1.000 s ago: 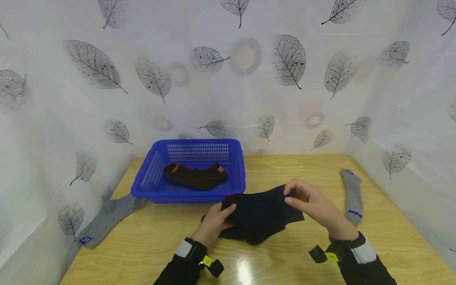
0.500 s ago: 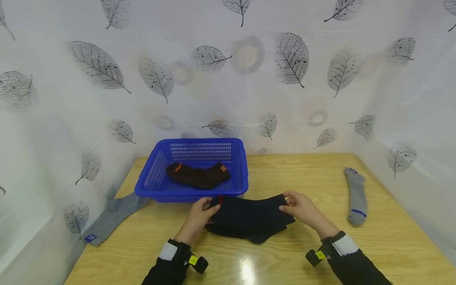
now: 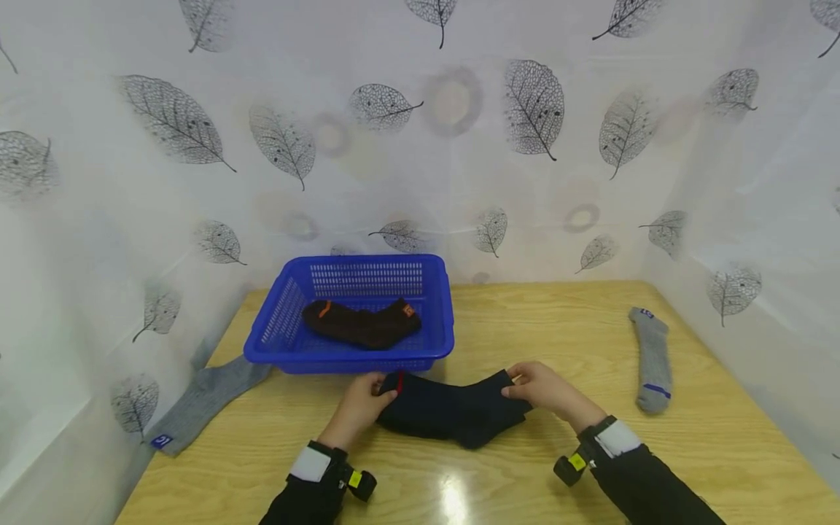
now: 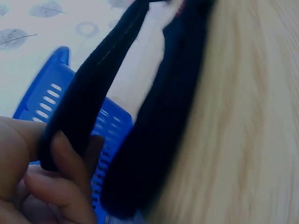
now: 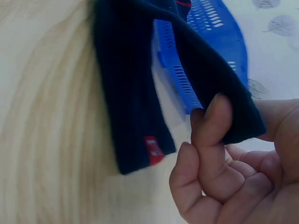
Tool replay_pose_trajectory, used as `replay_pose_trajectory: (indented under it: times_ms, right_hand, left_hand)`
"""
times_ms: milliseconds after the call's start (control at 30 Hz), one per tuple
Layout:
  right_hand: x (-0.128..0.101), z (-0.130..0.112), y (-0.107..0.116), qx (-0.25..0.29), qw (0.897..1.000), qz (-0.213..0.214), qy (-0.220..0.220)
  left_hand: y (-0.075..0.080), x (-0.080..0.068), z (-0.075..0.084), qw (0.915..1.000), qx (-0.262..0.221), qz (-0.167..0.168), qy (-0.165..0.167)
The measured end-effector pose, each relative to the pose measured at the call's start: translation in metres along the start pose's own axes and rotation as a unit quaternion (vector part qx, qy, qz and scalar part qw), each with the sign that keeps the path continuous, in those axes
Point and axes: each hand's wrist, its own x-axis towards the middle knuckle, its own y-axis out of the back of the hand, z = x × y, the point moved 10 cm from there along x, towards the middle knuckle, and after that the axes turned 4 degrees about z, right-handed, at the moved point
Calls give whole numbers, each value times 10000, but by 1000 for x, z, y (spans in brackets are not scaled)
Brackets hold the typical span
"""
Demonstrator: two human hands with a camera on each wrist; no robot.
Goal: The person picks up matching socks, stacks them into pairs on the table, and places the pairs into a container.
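Observation:
A dark navy sock [image 3: 453, 408] with a red stripe near its toe is stretched between my two hands, in front of the basket. My left hand [image 3: 359, 405] pinches the toe end, while my right hand [image 3: 543, 390] pinches the cuff between thumb and fingers. Directly below, a second navy sock [image 5: 131, 102] lies along the table, its red cuff label [image 5: 153, 150] showing in the right wrist view. A gap separates the two socks in both wrist views. From the head, the upper sock covers most of the lower one.
A blue plastic basket [image 3: 348, 366] stands behind the hands with brown socks [image 3: 361, 326] inside, marked in orange. One grey sock [image 3: 203, 405] lies at the table's left edge, another grey sock [image 3: 652, 361] at the right. Leaf-patterned sheeting [image 3: 453, 175] encloses the wooden table [image 3: 551, 313].
The upper navy sock has shifted left and come down over the lower one. Both hands moved left with it, the right hand also lowering and bringing its fingers onto the cuff.

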Motion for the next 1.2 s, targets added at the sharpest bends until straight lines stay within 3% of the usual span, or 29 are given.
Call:
replay_pose_trajectory:
  times_ms: [200, 533, 700, 833, 900, 1000, 1100, 1200]
  right_hand:
    - [8, 2, -9, -320, 9994, 108, 112]
    - [10, 0, -9, -1077, 9928, 407, 343]
    - [7, -11, -8, -1587, 9847, 588, 410]
    - [2, -40, -13, -1809, 9745, 624, 1169]
    - [-1, -56, -23, -1924, 9652, 446, 1713]
    - [-4, -74, -43, -2004, 9509, 12, 2358]
    - [-4, -82, -61, -1936, 9447, -338, 2627]
    - [-3, -80, -77, -1856, 9455, -672, 2590]
  left_hand:
    - [-2, -3, -4, 9985, 509, -136, -155]
    - [-6, -3, -7, 9983, 506, -242, -165]
    - [4, -6, 3, 9941, 1016, 337, -185]
    - [8, -13, 39, 9789, 1665, 806, -865]
    - [-1, -15, 59, 9752, 1658, 656, -1314]
    - [-25, -15, 80, 9742, 1451, 32, -1730]
    - [-50, -13, 91, 9712, 1325, -454, -1926]
    - [-69, -14, 91, 9681, 1416, -733, -1931]
